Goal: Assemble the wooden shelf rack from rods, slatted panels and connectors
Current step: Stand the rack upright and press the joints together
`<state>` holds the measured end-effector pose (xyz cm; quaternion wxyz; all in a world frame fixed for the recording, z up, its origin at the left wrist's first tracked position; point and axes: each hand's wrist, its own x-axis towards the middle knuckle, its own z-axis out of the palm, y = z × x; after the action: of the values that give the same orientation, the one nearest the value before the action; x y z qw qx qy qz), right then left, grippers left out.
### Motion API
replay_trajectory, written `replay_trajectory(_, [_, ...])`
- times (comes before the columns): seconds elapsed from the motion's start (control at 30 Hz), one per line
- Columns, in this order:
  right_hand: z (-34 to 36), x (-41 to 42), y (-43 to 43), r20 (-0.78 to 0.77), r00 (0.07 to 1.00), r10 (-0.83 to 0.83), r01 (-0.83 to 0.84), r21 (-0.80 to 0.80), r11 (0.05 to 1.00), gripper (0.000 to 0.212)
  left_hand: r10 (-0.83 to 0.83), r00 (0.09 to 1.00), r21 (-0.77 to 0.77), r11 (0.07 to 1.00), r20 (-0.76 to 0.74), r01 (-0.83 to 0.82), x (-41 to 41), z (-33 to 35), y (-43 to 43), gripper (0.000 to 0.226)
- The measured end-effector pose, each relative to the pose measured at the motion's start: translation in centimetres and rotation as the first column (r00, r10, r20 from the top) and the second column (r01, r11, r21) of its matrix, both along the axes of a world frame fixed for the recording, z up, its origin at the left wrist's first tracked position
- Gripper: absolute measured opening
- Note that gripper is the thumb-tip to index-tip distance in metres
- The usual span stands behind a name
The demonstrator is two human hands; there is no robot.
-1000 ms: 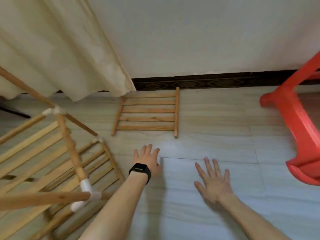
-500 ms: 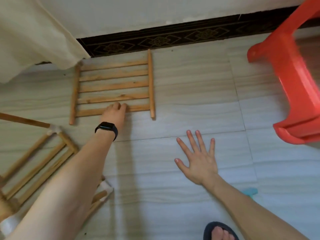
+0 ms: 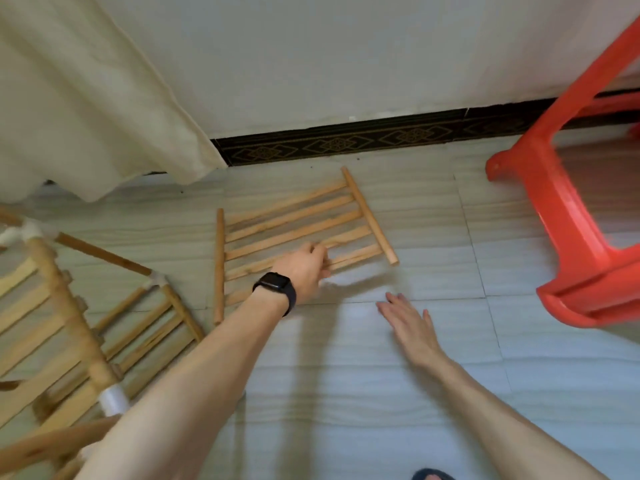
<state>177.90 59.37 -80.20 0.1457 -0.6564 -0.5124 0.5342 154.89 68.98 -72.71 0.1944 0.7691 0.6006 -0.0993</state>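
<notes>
Head view: my left hand (image 3: 304, 268), with a watch (image 3: 275, 285) on the wrist, has its fingers curled round a lower slat of the slatted panel (image 3: 298, 220), which is on the tile floor (image 3: 381, 393) near the baseboard (image 3: 346, 143). My forearm hides the panel's near slat ends. My right hand (image 3: 408, 323) is just right of the panel, fingers straight, holding nothing. The half-built rack (image 3: 69, 323) is left of the panel, the red stool (image 3: 568, 216) well right, the curtain (image 3: 86, 98) behind-left.

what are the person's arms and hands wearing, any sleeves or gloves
The left hand has a black watch with a dark rectangular face and black strap at its wrist. The right hand wears nothing. No sleeves or gloves show; both forearms are bare.
</notes>
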Motion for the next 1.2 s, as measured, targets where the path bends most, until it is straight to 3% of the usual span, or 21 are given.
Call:
replay_trajectory(0.03, [2.1, 0.5, 0.9, -0.257, 0.904, -0.343, 0.308, -0.165, 0.937, 0.052, -0.012, 1.000, -0.013, 1.000, 0.022, 0.012, 0.6, 1.2, -0.6, 0.028])
replay_trajectory(0.07, [3.8, 1.3, 1.5, -0.389, 0.685, -0.616, 0.491, -0.378, 0.785, 0.058, -0.028, 0.999, -0.022, 0.999, 0.035, 0.029, 1.0, 2.3, -1.3, 0.028])
replay_trajectory(0.1, [5.5, 2.1, 1.7, -0.456, 0.478, -0.751, 0.549, -0.512, 0.661, 0.063, -0.045, 0.998, -0.016, 0.999, 0.036, 0.046, 1.5, 3.4, -2.1, 0.027])
replay_trajectory(0.13, [7.1, 2.9, 1.7, -0.490, 0.395, -0.777, 0.550, -0.552, 0.627, 0.066, -0.066, 0.998, 0.009, 0.998, 0.021, 0.065, 2.0, 4.5, -2.8, 0.026])
replay_trajectory(0.17, [8.8, 3.2, 1.7, -0.511, 0.415, -0.753, 0.542, -0.526, 0.656, 0.066, -0.094, 0.996, 0.048, 0.994, -0.009, 0.095, 2.5, 5.8, -3.6, 0.025])
replay_trajectory(0.23, [12.4, 3.0, 1.2, -0.485, 0.587, -0.648, 0.521, -0.386, 0.761, 0.056, -0.162, 0.984, 0.137, 0.976, -0.076, 0.172, 3.7, 8.7, -5.1, 0.024])
replay_trajectory(0.3, [15.5, 2.3, 0.6, -0.387, 0.770, -0.508, 0.488, -0.155, 0.859, 0.045, -0.229, 0.961, 0.221, 0.940, -0.154, 0.259, 4.6, 12.4, -6.7, 0.025])
replay_trajectory(0.37, [18.5, 1.9, -0.1, -0.279, 0.856, -0.434, 0.479, 0.118, 0.870, 0.042, -0.275, 0.943, 0.328, 0.888, -0.186, 0.323, 5.1, 16.6, -8.1, 0.023])
replay_trajectory(0.43, [21.9, 1.6, -1.1, -0.232, 0.861, -0.454, 0.506, 0.293, 0.811, 0.045, -0.306, 0.934, 0.445, 0.821, -0.187, 0.358, 4.9, 20.9, -9.4, 0.018])
replay_trajectory(0.5, [25.2, 1.1, -1.9, -0.295, 0.824, -0.484, 0.565, 0.357, 0.744, 0.049, -0.327, 0.924, 0.568, 0.730, -0.199, 0.381, 3.8, 25.4, -11.1, 0.011])
replay_trajectory(0.57, [29.2, -0.4, -2.6, -0.410, 0.778, -0.475, 0.616, 0.357, 0.702, 0.054, -0.332, 0.910, 0.697, 0.591, -0.249, 0.407, 2.2, 29.9, -13.0, 0.014])
replay_trajectory(0.67, [35.4, -3.9, -2.7, -0.565, 0.724, -0.397, 0.641, 0.336, 0.690, 0.042, -0.249, 0.910, 0.859, 0.319, -0.332, 0.401, -1.5, 37.0, -16.1, 0.025])
replay_trajectory(0.77, [41.2, -8.1, -3.5, -0.629, 0.730, -0.266, 0.573, 0.353, 0.739, 0.039, 0.081, 0.942, 0.934, 0.182, -0.325, 0.306, -7.0, 43.8, -19.9, 0.040])
replay_trajectory(0.87, [44.6, -13.0, -4.4, -0.650, 0.749, -0.132, 0.481, 0.395, 0.782, 0.042, 0.368, 0.923, 0.993, 0.075, -0.114, 0.092, -13.3, 47.8, -25.0, 0.051])
replay_trajectory(0.93, [46.4, -16.6, -5.5, -0.618, 0.784, -0.060, 0.413, 0.448, 0.793, 0.043, 0.516, 0.854, 0.993, 0.042, 0.073, -0.111, -17.2, 48.6, -29.0, 0.059])
replay_trajectory(1.03, [48.1, -21.5, -7.0, -0.590, 0.807, 0.035, 0.324, 0.492, 0.808, 0.043, 0.674, 0.651, 0.875, 0.014, 0.349, -0.484, -22.3, 47.1, -34.5, 0.059])
replay_trajectory(1.13, [48.9, -25.1, -8.0, -0.518, 0.848, 0.113, 0.227, 0.547, 0.806, 0.048, 0.671, 0.335, 0.499, -0.060, 0.661, -0.864, -26.2, 44.8, -38.8, 0.044])
replay_trajectory(1.2, [49.3, -26.9, -8.7, -0.484, 0.858, 0.171, 0.169, 0.581, 0.796, 0.046, 0.652, 0.196, 0.321, -0.077, 0.732, -0.944, -28.0, 43.2, -40.8, 0.049])
